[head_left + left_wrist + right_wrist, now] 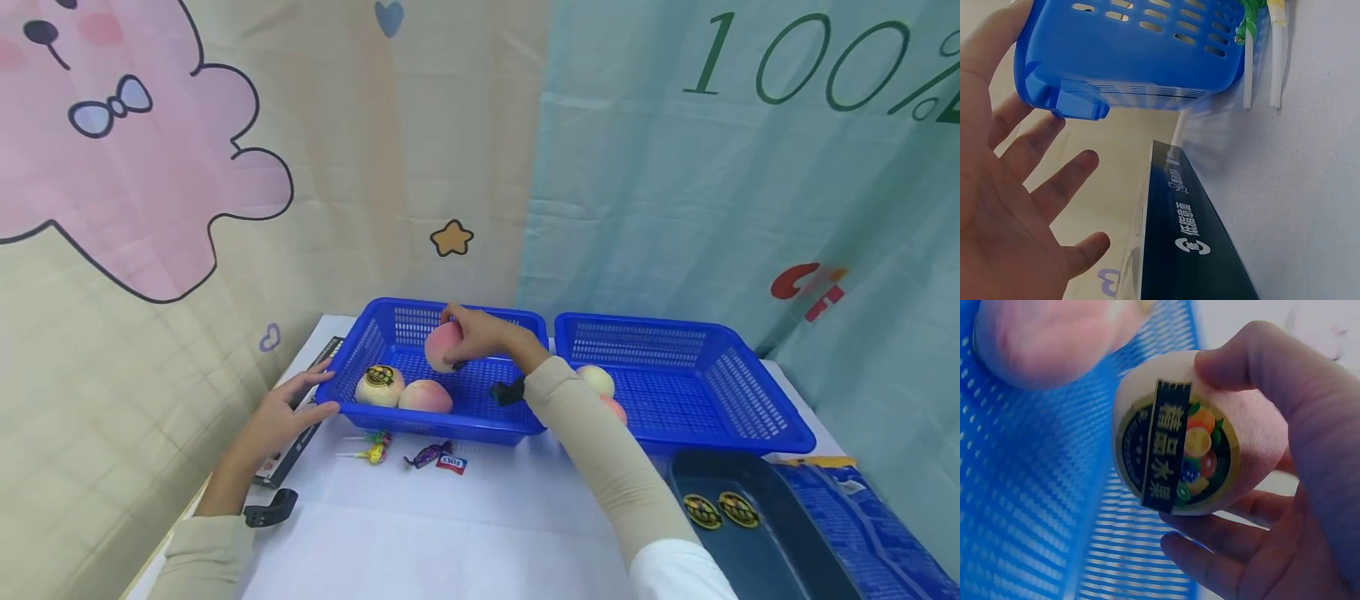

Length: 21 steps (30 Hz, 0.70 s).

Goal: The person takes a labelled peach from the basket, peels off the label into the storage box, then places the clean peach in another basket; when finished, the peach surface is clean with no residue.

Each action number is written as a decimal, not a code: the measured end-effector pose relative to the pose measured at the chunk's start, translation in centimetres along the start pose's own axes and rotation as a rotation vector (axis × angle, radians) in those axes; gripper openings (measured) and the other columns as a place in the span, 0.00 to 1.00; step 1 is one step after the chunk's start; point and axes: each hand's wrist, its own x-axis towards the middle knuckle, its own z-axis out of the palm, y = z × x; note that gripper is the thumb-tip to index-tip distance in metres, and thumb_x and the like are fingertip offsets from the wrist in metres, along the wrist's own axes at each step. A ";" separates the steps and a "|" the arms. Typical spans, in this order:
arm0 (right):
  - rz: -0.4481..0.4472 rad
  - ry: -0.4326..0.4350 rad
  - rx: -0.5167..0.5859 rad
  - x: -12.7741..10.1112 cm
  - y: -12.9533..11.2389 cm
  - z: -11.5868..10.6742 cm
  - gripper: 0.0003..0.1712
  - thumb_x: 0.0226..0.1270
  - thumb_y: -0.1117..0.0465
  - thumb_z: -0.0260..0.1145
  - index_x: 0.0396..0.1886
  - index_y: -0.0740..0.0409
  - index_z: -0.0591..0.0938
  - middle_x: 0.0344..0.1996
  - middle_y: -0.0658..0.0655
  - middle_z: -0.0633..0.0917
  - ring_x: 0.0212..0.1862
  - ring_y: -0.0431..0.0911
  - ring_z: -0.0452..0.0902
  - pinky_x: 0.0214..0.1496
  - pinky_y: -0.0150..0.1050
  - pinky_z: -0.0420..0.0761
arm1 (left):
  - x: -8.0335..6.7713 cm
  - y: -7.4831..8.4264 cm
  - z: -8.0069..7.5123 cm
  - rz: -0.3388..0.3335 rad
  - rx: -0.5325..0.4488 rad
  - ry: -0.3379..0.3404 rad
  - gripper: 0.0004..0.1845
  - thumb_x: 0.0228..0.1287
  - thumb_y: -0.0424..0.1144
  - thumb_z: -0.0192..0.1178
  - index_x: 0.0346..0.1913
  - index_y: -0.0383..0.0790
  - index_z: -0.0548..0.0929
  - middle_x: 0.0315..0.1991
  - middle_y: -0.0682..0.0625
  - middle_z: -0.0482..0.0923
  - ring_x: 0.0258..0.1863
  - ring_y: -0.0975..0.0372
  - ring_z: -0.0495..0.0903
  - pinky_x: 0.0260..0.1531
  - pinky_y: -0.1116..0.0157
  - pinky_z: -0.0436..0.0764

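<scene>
My right hand [480,331] grips a pink peach [441,346] above the left blue basket [450,427], thumb on one side and fingers on the other. A round dark-and-gold fruit sticker [1175,450] faces the right wrist camera from its skin. Inside that basket lie two more peaches, a pale one [367,392] with a similar sticker on top and a pinker one [426,397] beside it. At the basket's left end my left hand [279,418] has its fingers spread, with fingertips right at the rim; the left wrist view shows nothing in its palm.
A second blue basket [720,435] at right holds a pale peach [597,379] and a pinkish one [614,408]. Before it sit a dark tray [750,558] with two round stickers and a blue bag [862,521]. Lollipops [375,453], wrapped sweets [429,454] and a dark box [1179,250] lie nearby.
</scene>
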 end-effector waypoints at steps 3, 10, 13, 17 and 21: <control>-0.054 0.032 0.014 -3.4 -0.4 -1.4 0.37 0.58 0.53 0.75 0.63 0.54 0.67 0.49 0.55 0.79 0.46 0.48 0.79 0.44 0.37 0.84 | 0.0 -0.1 0.2 -0.010 0.019 -0.010 0.34 0.67 0.49 0.68 0.70 0.36 0.73 0.78 0.45 0.58 0.75 0.36 0.51 0.61 0.25 0.56; -0.126 0.130 0.009 -13.2 -1.2 -1.9 0.37 0.54 0.58 0.76 0.62 0.52 0.69 0.53 0.52 0.78 0.50 0.47 0.77 0.48 0.41 0.84 | -0.2 -0.3 0.1 -0.005 0.017 -0.012 0.34 0.68 0.48 0.67 0.71 0.36 0.72 0.78 0.44 0.57 0.75 0.35 0.51 0.60 0.24 0.55; -0.092 0.152 -0.023 -17.2 -1.6 -0.4 0.37 0.52 0.58 0.78 0.61 0.52 0.71 0.52 0.50 0.79 0.50 0.46 0.78 0.47 0.41 0.84 | -0.3 -0.5 0.1 -0.003 0.007 -0.017 0.34 0.68 0.47 0.67 0.71 0.35 0.71 0.78 0.43 0.57 0.75 0.34 0.50 0.59 0.23 0.55; -0.022 0.127 -0.052 -21.1 -1.8 1.9 0.35 0.52 0.56 0.78 0.59 0.50 0.72 0.50 0.46 0.79 0.49 0.43 0.77 0.43 0.38 0.84 | -0.2 -0.5 -0.1 -0.013 0.009 -0.018 0.35 0.69 0.48 0.66 0.72 0.35 0.70 0.78 0.42 0.55 0.74 0.33 0.50 0.57 0.22 0.56; 0.075 0.083 -0.024 -23.5 -1.3 3.5 0.36 0.51 0.54 0.79 0.58 0.50 0.73 0.47 0.44 0.79 0.47 0.43 0.77 0.40 0.37 0.83 | 0.3 -0.4 -0.1 -0.008 0.022 -0.020 0.35 0.70 0.49 0.66 0.73 0.36 0.69 0.79 0.43 0.55 0.74 0.33 0.51 0.56 0.22 0.57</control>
